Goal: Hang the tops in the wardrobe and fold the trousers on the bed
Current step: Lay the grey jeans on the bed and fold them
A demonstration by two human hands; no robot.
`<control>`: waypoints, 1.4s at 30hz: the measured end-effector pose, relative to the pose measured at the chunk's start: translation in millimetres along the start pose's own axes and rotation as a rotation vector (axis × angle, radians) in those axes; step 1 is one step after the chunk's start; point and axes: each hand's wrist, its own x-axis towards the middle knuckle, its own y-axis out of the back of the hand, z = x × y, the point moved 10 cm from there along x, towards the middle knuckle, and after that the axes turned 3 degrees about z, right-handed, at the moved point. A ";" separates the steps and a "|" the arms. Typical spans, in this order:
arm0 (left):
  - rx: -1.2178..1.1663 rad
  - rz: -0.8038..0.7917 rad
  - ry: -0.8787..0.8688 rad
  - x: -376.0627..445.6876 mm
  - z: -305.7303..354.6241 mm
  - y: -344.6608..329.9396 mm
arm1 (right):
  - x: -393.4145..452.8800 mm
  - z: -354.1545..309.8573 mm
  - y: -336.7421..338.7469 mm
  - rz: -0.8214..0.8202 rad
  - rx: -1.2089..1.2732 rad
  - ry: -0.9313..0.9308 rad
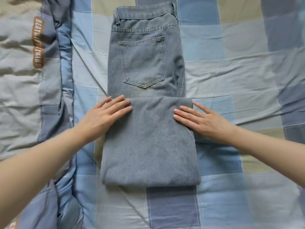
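Jeans (145,63) folded on bed (231,71) | left hand (105,114), right hand (201,121) — flat on fold

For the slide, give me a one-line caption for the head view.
Both open hands, left hand and right hand, press the folded legs of light blue jeans flat on a patchwork bedsheet.

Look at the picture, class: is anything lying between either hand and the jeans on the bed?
Nothing visible does. The left hand and the right hand both rest flat with straight fingers directly on the folded-up leg part of the jeans, which lie on the checked bedsheet.
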 end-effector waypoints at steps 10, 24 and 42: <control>0.207 -0.057 -0.157 -9.2 -10.3 -33.4 | 38.4 20.9 -24.6 0.084 -0.020 0.014; -0.203 -0.091 -0.172 -40.4 45.5 -7.8 | -3.6 -14.8 10.2 -0.101 0.504 -0.024; -1.427 0.253 1.380 -100.9 6.3 -47.6 | -8.0 22.0 -19.3 -0.017 1.241 -1.423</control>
